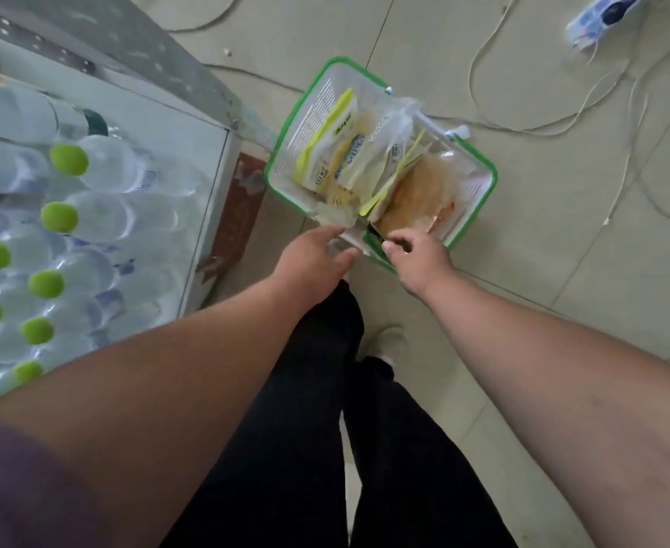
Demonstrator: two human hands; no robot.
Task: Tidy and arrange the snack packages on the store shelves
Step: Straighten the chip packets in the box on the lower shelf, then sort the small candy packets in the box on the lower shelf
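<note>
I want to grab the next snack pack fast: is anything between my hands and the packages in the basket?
Nothing visible blocks them. The left hand already touches a clear package edge at the near rim of the basket; the right hand pinches something dark and thin at that rim.

One basket (282, 160), two hands (312, 258).

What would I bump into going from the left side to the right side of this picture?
Water bottles with green caps → white shelf edge → left hand → right hand → green-rimmed basket's right rim → white cables on the floor.
</note>
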